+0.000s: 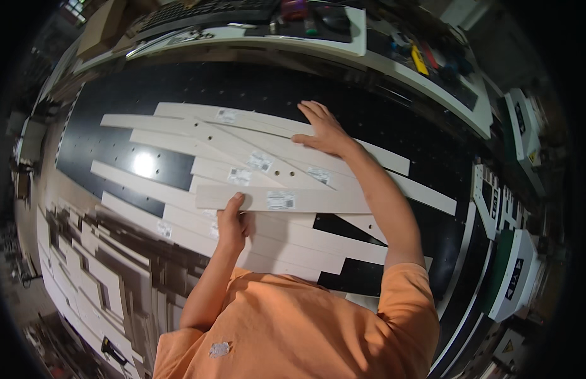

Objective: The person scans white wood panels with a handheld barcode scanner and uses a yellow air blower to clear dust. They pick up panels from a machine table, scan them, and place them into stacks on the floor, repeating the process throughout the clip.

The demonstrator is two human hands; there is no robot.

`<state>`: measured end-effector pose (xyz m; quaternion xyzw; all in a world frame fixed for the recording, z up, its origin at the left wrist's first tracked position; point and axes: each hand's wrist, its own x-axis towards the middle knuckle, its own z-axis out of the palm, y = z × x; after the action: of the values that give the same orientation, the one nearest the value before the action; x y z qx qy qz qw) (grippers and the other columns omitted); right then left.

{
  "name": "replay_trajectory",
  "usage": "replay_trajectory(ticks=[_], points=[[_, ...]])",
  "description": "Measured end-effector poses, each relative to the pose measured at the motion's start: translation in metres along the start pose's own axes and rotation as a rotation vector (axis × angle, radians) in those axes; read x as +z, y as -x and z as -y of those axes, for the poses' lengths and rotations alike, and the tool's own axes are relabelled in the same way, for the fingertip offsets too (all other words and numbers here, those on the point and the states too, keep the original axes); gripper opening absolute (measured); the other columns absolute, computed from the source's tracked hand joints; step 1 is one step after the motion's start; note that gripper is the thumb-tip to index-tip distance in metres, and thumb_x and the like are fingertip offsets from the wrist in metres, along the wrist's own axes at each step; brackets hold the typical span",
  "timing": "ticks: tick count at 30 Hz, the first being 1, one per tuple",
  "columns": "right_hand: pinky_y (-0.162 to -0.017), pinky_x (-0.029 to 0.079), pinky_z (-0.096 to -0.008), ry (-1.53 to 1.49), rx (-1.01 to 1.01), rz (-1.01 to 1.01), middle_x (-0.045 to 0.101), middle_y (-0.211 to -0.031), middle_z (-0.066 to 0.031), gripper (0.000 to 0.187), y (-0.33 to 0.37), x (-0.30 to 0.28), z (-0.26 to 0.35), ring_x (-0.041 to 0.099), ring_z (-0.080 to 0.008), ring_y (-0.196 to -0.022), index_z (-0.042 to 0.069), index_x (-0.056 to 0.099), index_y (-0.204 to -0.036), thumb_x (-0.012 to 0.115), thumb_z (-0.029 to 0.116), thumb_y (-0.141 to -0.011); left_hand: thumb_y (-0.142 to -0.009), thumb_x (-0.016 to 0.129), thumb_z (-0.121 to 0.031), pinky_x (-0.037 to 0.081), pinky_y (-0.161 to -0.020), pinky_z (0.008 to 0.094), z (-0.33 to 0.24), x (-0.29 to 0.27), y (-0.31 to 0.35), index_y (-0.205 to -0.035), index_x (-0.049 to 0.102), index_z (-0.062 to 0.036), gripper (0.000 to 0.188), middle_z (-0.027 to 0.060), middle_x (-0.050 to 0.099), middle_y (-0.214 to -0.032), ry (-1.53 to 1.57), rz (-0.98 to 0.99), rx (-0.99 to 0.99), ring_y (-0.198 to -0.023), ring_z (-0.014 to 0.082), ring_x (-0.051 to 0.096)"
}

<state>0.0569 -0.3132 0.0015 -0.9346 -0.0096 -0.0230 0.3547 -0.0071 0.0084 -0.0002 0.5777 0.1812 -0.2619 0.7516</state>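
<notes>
Apparently while positioning, pinched the labelled board in the left hand over other boards on the black table, with the right hand spread open, probably needing level guidance next.

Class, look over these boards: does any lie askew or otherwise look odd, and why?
Yes: one pale board with round holes slants across the middle, while most other boards run roughly parallel. It appears to pass beneath the labelled board in the left hand.
</notes>
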Motion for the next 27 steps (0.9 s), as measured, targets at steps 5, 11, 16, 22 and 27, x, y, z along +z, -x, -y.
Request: replay_trajectory(ticks=[5, 11, 16, 22, 27], points=[[-0.113, 0.039, -0.0411, 0.307, -0.132, -0.027, 0.053, -0.135, -0.0095, 0.079, 0.016, -0.031, -0.070, 0.047, -0.0291, -0.127, 0.006, 0.056, -0.142, 0.080, 0.051, -0.082, -0.094, 0.064, -0.039, 0.023, -0.036, 0.0277, 0.002, -0.034, -0.011, -0.084, 0.057, -0.0133, 0.029, -0.0012, 0.050, -0.057, 0.000, 0.019, 0.045, -0.039, 0.0099, 0.030], [-0.106, 0.039, -0.0410, 0.504, 0.131, -0.228, 0.059, -0.128, -0.0061, 0.050, 0.080, -0.078, -0.121, 0.051, -0.0268, -0.121, 0.013, 0.066, -0.130, 0.076, 0.039, -0.088, -0.095, 0.063, -0.039, 0.022, -0.035, 0.0259, 0.001, -0.076, -0.015, -0.090, 0.058, -0.0125, 0.027, 0.0019, 0.064, -0.072, 0.083, 0.055, 0.079, -0.039, 0.0092, 0.027], [-0.102, 0.044, -0.0468, 0.641, 0.702, -0.839, 0.060, -0.125, -0.0197, 0.042, 0.117, -0.101, -0.150, 0.054, -0.0366, -0.117, -0.003, 0.062, -0.118, 0.074, 0.025, -0.090, -0.095, 0.063, -0.040, 0.019, -0.035, 0.0246, -0.002, -0.081, -0.022, -0.091, 0.058, -0.0140, 0.027, 0.0012, 0.065, -0.075, 0.007, 0.143, 0.072, -0.040, 0.0084, 0.028], [-0.117, 0.035, -0.0553, 0.090, 0.687, -1.084, 0.046, -0.143, -0.0347, 0.047, 0.073, -0.089, -0.176, 0.041, -0.0486, -0.138, -0.012, 0.053, -0.128, 0.067, 0.018, -0.094, -0.095, 0.062, -0.041, 0.018, -0.034, 0.0226, -0.007, -0.080, -0.022, -0.091, 0.056, -0.0195, 0.023, -0.0014, 0.062, -0.072, -0.059, 0.049, 0.021, -0.039, 0.0076, 0.025], [-0.121, 0.027, -0.0553, 0.269, 0.777, -1.079, 0.040, -0.148, -0.0376, 0.045, 0.079, -0.106, -0.205, 0.034, -0.0521, -0.143, -0.012, 0.054, -0.124, 0.068, 0.015, -0.091, -0.097, 0.060, -0.041, 0.017, -0.033, 0.0213, -0.013, -0.083, -0.022, -0.096, 0.057, -0.0175, 0.023, 0.0000, 0.064, -0.077, -0.052, 0.139, 0.022, -0.039, 0.0073, 0.027]])
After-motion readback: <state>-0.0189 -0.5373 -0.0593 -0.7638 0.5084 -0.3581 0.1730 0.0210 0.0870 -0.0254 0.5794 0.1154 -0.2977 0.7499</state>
